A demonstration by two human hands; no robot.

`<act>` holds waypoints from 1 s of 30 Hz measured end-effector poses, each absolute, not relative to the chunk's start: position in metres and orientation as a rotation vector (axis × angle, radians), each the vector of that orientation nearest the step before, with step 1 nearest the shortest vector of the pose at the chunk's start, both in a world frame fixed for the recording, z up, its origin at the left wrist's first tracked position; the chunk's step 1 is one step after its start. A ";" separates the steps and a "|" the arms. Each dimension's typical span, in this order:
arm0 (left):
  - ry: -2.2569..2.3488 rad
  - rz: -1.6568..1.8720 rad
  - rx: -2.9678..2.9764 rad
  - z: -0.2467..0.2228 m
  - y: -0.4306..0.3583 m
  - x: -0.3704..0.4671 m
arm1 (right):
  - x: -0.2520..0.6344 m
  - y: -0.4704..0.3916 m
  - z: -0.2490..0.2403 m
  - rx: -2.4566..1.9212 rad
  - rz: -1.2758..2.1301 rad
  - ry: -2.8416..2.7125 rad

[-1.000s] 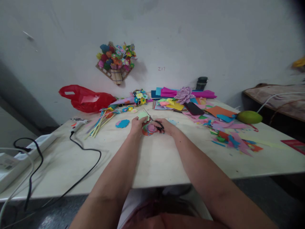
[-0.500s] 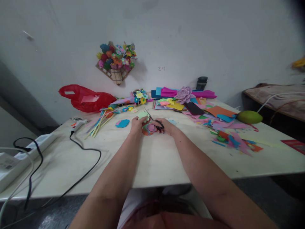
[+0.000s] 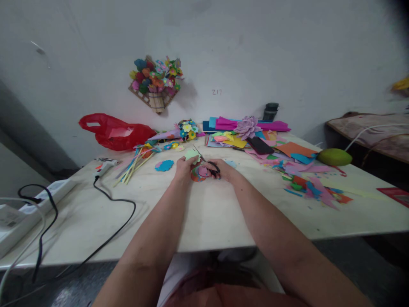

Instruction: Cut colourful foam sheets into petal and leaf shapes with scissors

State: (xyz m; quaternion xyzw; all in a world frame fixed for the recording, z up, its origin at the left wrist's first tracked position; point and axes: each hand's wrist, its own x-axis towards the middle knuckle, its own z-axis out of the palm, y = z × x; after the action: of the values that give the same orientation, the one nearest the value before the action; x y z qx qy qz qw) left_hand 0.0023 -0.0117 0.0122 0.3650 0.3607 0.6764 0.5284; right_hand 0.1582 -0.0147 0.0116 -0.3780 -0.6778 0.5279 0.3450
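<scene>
Left hand (image 3: 183, 166) pinches the green paper (image 3: 191, 155) over the desk (image 3: 211, 213); right hand (image 3: 223, 167) grips the scissors (image 3: 216, 167). Caution: the scissors sit close to the left hand; a slip could nick a finger or tear the paper.

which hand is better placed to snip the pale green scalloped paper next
Probably the right hand: it holds the black-handled metal scissors at the edge of the pale green scalloped paper, which the left hand grips.
</scene>
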 end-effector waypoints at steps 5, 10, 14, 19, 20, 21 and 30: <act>0.845 1.631 0.862 0.013 -0.012 0.003 | 0.159 -0.012 0.010 -0.976 1.384 -1.763; 0.848 1.624 0.876 0.013 -0.013 0.003 | 0.159 -0.011 0.008 -0.977 1.364 -1.784; 0.839 1.616 0.874 0.013 -0.012 0.002 | 0.158 -0.013 0.010 -0.988 1.367 -1.768; 0.847 1.617 0.856 0.011 -0.011 0.001 | 0.158 -0.014 0.012 -0.991 1.376 -1.756; 0.846 1.617 0.856 0.011 -0.011 0.002 | 0.158 -0.014 0.012 -0.987 1.374 -1.757; 0.845 1.617 0.859 0.011 -0.011 0.002 | 0.158 -0.014 0.012 -0.981 1.371 -1.758; 0.856 1.598 0.878 0.013 -0.013 0.002 | 0.157 -0.015 0.012 -0.984 1.383 -1.751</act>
State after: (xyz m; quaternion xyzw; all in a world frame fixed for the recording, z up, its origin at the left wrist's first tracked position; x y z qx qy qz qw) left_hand 0.0016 -0.0132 0.0132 0.3683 0.3592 0.6706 0.5344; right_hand 0.1574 -0.0151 0.0120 -0.3788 -0.6742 0.5325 0.3442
